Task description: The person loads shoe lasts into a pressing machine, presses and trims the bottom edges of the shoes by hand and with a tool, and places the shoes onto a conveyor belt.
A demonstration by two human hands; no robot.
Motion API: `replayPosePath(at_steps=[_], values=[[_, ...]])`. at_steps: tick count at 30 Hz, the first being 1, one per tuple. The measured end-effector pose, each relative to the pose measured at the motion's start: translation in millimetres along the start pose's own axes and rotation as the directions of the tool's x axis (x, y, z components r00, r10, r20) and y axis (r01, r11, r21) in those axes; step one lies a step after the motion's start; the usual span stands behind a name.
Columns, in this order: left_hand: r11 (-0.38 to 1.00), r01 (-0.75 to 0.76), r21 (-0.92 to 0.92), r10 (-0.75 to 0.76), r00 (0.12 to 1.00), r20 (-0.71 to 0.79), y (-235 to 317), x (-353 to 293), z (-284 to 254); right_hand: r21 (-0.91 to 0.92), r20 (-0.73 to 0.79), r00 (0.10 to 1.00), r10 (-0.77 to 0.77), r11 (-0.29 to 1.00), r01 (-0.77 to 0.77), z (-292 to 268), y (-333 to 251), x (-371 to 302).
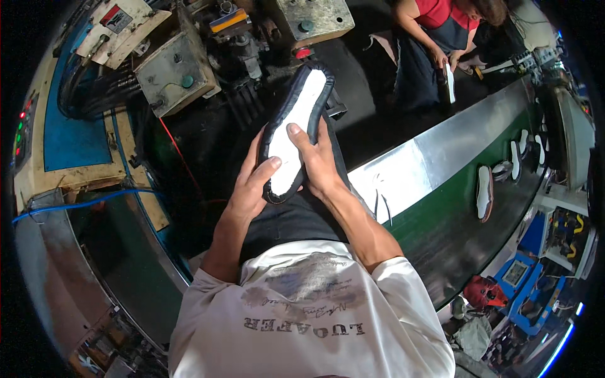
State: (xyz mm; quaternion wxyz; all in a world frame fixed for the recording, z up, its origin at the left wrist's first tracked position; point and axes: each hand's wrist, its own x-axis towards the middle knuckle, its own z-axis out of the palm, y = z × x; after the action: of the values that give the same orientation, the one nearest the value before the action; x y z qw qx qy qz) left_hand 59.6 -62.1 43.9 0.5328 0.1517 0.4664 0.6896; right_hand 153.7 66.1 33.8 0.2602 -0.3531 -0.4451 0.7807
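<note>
Between my two hands is a black shoe upper (pixel 295 129), its white bottom turned up toward me and its dark edge gathered all round. My left hand (pixel 249 186) grips the near end from the left, thumb lying on the white bottom. From the right, my right hand (pixel 318 157) wraps the middle, its thumb pressed on the white surface. The fingers of both hands are partly hidden beneath the shoe upper. It is held above my lap, tilted with its far end to the upper right.
A green conveyor belt (pixel 435 214) with a metal edge (pixel 409 170) runs along my right, carrying several shoe uppers such as a brown-edged one (pixel 484 194). Machinery with grey control boxes (pixel 176 79) stands ahead. At the upper right a co-worker (pixel 441 38) holds another white-bottomed piece (pixel 450 83).
</note>
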Motion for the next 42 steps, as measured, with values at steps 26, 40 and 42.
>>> replayPosePath(at_steps=[26,40,42], values=[[0.98,0.029,0.197,-0.022,0.999,-0.036,-38,16,-9,-0.289,0.068,0.992,0.102,0.954,-0.078,-88,38,-21],[0.933,0.011,0.359,0.023,0.996,-0.092,-46,8,-14,-0.971,-0.238,0.912,-0.335,0.095,-0.218,-332,126,-137],[0.959,0.015,0.284,0.002,0.998,-0.06,-48,8,-15,-0.612,-0.375,0.925,-0.065,0.767,-0.194,-336,117,-134]])
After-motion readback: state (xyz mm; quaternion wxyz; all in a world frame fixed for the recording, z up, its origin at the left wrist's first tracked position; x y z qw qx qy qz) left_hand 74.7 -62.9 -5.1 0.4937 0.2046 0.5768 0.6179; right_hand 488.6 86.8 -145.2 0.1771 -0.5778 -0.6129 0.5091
